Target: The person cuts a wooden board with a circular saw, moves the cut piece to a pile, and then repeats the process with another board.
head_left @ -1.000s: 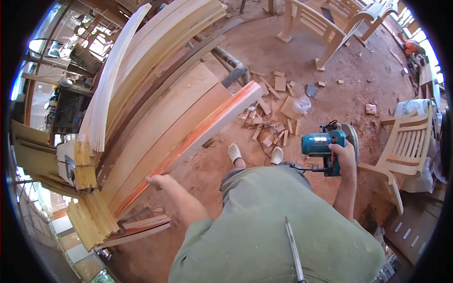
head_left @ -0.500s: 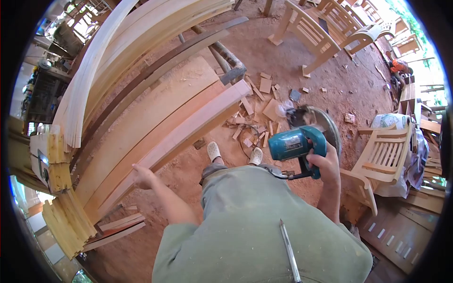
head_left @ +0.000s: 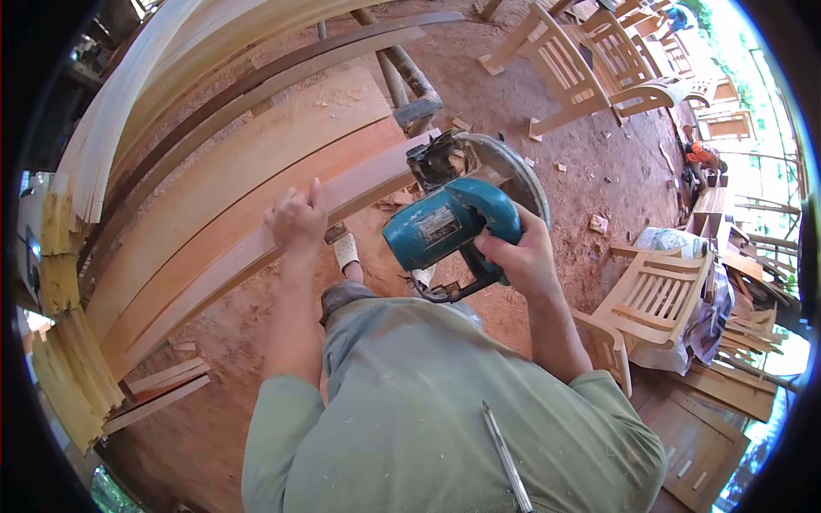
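Observation:
A teal circular saw (head_left: 438, 224) is in my right hand (head_left: 522, 252), whose fingers wrap round its rear handle. The saw's round blade guard (head_left: 513, 167) faces away to the right, and its front is by the far end of a pale wooden beam (head_left: 363, 178). My left hand (head_left: 297, 218) is on that beam, fingers curled and thumb raised, partly covering it. Alongside the beam lie a reddish board (head_left: 248, 201) and a wide light board (head_left: 282, 128) with shavings on it.
Curved planks (head_left: 171, 77) are stacked beyond the boards at upper left. A wooden chair (head_left: 654, 295) stands at right, with more chair frames (head_left: 569, 64) farther back. Offcuts lie on the red dirt floor (head_left: 479, 94), and a person (head_left: 703, 156) in orange is in the far right background.
The saw in my right hand has moved left and up, to the beam's end. My left hand has shifted farther along the beam, its fingers now curled. The view has turned slightly.

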Available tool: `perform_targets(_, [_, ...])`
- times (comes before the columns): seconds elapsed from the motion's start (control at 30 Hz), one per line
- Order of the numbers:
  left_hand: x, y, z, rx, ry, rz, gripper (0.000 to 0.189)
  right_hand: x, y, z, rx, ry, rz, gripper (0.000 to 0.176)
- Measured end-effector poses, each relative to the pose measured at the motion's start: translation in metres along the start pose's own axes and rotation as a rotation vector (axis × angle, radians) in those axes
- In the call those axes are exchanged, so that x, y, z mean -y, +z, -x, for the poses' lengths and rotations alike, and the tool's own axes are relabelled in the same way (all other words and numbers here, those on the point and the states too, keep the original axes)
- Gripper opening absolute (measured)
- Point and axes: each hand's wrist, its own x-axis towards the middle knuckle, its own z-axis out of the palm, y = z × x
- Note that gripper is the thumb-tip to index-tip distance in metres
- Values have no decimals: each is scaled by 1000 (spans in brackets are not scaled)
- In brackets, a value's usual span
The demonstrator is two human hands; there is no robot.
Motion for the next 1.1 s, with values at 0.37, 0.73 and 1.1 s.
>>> perform_targets(0.37, [-12,-4,-22,199,-284,-137,53,-6,22,-10,-2,40,25,29])
perform_targets(0.73, [-11,-4,-29,210,-281,-178,45,-26,16,-12,-9,95,42,29])
perform_targets(1.1, [-13,-9,-28,246,-290,-185,48,-22,23,-20,9,63,35,23])
